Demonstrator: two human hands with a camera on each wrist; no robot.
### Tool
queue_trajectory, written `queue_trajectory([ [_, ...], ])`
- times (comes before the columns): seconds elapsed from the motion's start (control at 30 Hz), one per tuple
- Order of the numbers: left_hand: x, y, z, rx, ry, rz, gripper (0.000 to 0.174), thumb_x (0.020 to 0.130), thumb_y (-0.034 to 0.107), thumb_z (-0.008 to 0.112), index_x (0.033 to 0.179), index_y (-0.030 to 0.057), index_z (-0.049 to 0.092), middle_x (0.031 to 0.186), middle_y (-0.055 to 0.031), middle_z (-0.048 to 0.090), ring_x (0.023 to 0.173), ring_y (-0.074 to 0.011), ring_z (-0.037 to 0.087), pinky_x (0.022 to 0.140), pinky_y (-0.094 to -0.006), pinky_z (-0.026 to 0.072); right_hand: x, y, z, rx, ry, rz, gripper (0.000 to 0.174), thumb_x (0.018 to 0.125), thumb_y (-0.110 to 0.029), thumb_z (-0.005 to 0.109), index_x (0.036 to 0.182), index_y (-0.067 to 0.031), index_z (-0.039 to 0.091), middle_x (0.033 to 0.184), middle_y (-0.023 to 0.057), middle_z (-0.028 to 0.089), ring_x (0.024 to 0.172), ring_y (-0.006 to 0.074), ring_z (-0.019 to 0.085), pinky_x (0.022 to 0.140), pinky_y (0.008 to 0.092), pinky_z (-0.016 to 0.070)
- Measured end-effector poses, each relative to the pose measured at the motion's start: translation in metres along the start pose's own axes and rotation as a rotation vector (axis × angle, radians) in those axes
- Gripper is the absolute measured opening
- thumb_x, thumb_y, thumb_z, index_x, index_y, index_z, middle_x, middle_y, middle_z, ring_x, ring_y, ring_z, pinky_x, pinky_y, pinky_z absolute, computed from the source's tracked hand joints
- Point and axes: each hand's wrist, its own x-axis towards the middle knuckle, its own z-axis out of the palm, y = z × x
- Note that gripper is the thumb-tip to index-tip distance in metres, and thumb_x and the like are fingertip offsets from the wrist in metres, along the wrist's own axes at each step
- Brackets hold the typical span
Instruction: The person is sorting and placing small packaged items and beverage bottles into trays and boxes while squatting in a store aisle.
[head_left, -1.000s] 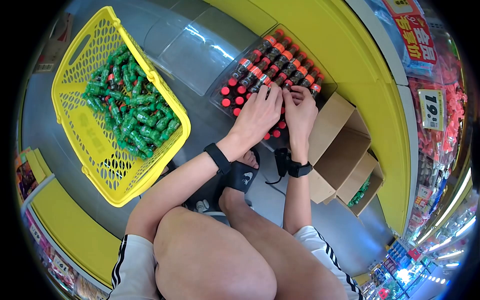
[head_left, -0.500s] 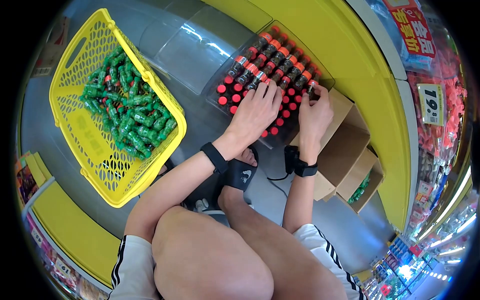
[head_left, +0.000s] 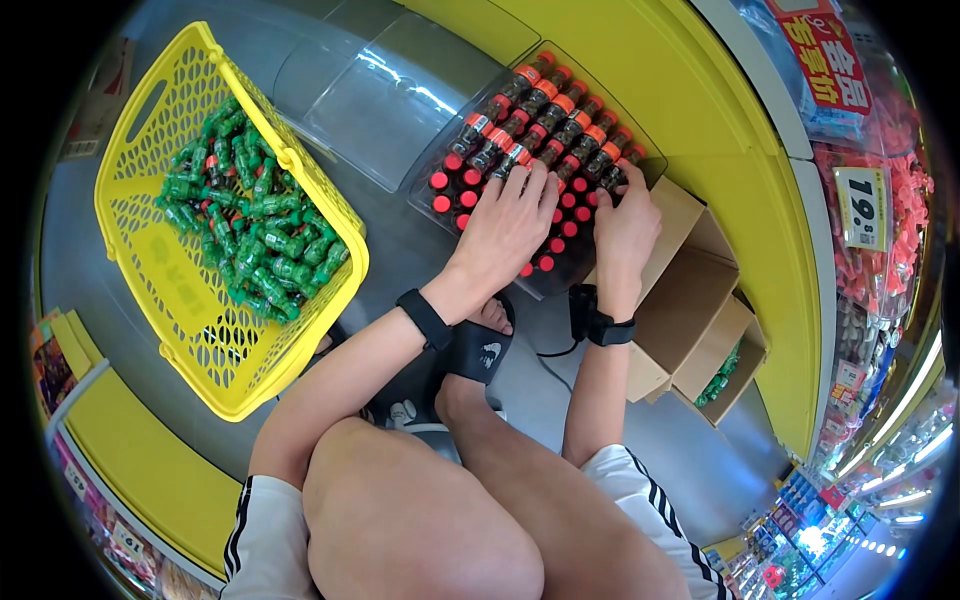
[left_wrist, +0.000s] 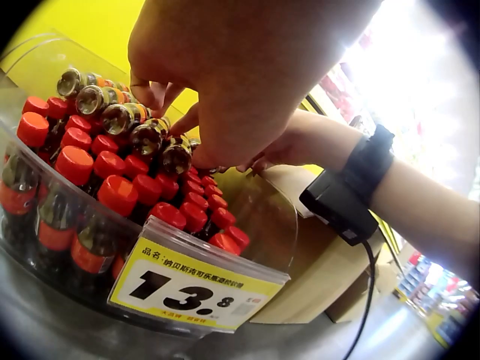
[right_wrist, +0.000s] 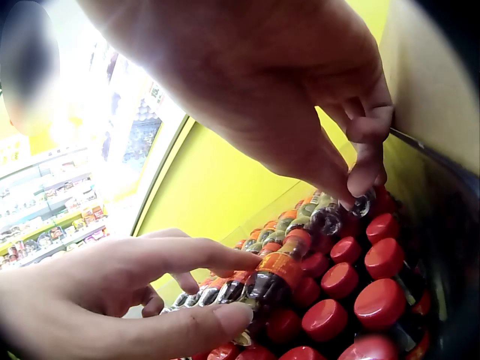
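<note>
Small dark bottles with red caps and orange-red labels (head_left: 545, 90) fill a clear plastic bin (head_left: 420, 190). Some stand upright with caps up (right_wrist: 325, 320), and rows of others lie on top of them. My left hand (head_left: 505, 225) is over the middle of the bin, its extended fingers and thumb touching a lying bottle (right_wrist: 274, 274). At the right end of the front row, my right hand (head_left: 627, 230) pinches a small bottle (right_wrist: 364, 204) between thumb and fingers. This bottle lies in line with its neighbours, bottom toward me.
A yellow basket (head_left: 350, 300) holding many green bottles stands on the left. Opened cardboard boxes (head_left: 690, 300) stand right of the bin, with green bottles in one. A price sign (left_wrist: 195, 281) hangs on the bin's front. A yellow shelf base (head_left: 700, 110) runs behind.
My right hand has moved right from beside the left hand to the row's right end, setting a bottle there. My left hand has stayed over the middle bottles.
</note>
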Motion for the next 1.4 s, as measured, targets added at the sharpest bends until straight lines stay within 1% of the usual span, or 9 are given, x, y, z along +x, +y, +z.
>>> queue_trajectory([
  [0.17,-0.001,-0.001,0.001,0.018,-0.035,-0.002,0.069,0.086,0.006,0.069,0.152,-0.0022,0.05,0.142,-0.0224,0.054,0.122,-0.0323,0.055,0.098,-0.0405,0.0522,0.0,-0.003,-0.002,-0.044,0.014,-0.011,0.049,0.089,-0.009,0.078,0.137,-0.0102,0.067,0.115,0.0244,0.074,0.104,0.0467,0.072,0.09,0.0542,0.0573],
  [0.37,-0.001,0.0,0.001,0.029,-0.052,-0.002,0.072,0.086,0.007,0.069,0.154,0.0018,0.048,0.144,-0.022,0.053,0.123,-0.0318,0.055,0.098,-0.0401,0.0518,0.001,-0.002,-0.001,-0.028,0.014,0.01,0.049,0.09,-0.01,0.078,0.138,-0.0121,0.067,0.117,0.0246,0.074,0.106,0.0468,0.072,0.091,0.0541,0.0574],
  [0.57,-0.001,-0.001,0.002,0.013,-0.031,0.0,0.07,0.086,0.006,0.069,0.153,0.0011,0.05,0.144,-0.0224,0.053,0.123,-0.0325,0.055,0.098,-0.0406,0.0518,0.007,0.01,0.003,0.081,-0.011,0.039,0.052,0.089,-0.011,0.08,0.138,-0.012,0.066,0.117,0.0243,0.075,0.109,0.0464,0.072,0.093,0.0534,0.0573],
  [0.7,-0.001,0.0,0.0,0.018,-0.02,0.003,0.069,0.086,0.006,0.069,0.152,0.0007,0.051,0.144,-0.0228,0.053,0.124,-0.0328,0.055,0.098,-0.0408,0.0518,0.004,0.005,-0.001,0.012,0.023,-0.006,0.053,0.088,-0.011,0.081,0.139,-0.0118,0.065,0.116,0.0239,0.075,0.109,0.0462,0.072,0.094,0.0532,0.0573],
  [0.77,0.0,0.0,0.001,-0.019,-0.02,-0.009,0.068,0.087,0.006,0.068,0.152,0.0001,0.051,0.145,-0.0233,0.053,0.124,-0.033,0.055,0.098,-0.0412,0.0518,0.005,0.006,0.0,0.039,0.001,0.041,0.053,0.088,-0.009,0.081,0.138,-0.0113,0.065,0.117,0.0244,0.075,0.11,0.0465,0.071,0.095,0.0535,0.0572],
  [1.0,0.0,0.0,0.004,-0.018,-0.017,-0.003,0.065,0.088,0.007,0.067,0.15,-0.0009,0.052,0.146,-0.0244,0.053,0.123,-0.0333,0.055,0.102,-0.0428,0.0514,0.004,0.001,-0.003,0.024,0.043,0.021,0.055,0.087,-0.008,0.081,0.139,-0.0107,0.064,0.123,0.0257,0.073,0.112,0.0476,0.07,0.096,0.0545,0.0565],
  [1.1,0.0,0.0,0.004,-0.012,-0.02,-0.007,0.064,0.088,0.007,0.067,0.15,-0.0019,0.053,0.145,-0.0243,0.054,0.123,-0.0331,0.055,0.104,-0.043,0.0509,0.005,0.002,-0.002,0.064,0.003,0.072,0.056,0.087,-0.008,0.081,0.14,-0.0111,0.063,0.125,0.0258,0.072,0.113,0.0476,0.07,0.097,0.0541,0.0564],
  [1.2,-0.001,0.0,0.004,-0.019,-0.014,-0.006,0.064,0.088,0.008,0.067,0.149,-0.0027,0.053,0.145,-0.024,0.054,0.123,-0.0329,0.055,0.105,-0.0429,0.0506,0.006,0.004,0.0,0.004,0.032,0.014,0.057,0.088,-0.009,0.08,0.142,-0.0117,0.063,0.127,0.025,0.071,0.115,0.0472,0.069,0.098,0.0538,0.056],
  [1.4,-0.001,0.0,0.004,-0.02,-0.005,-0.005,0.063,0.088,0.008,0.068,0.149,-0.003,0.053,0.145,-0.0237,0.054,0.122,-0.0328,0.055,0.105,-0.043,0.0506,0.008,0.003,-0.001,0.027,-0.026,0.089,0.056,0.088,-0.009,0.08,0.142,-0.0119,0.063,0.13,0.0226,0.071,0.116,0.046,0.069,0.098,0.0531,0.0557],
])
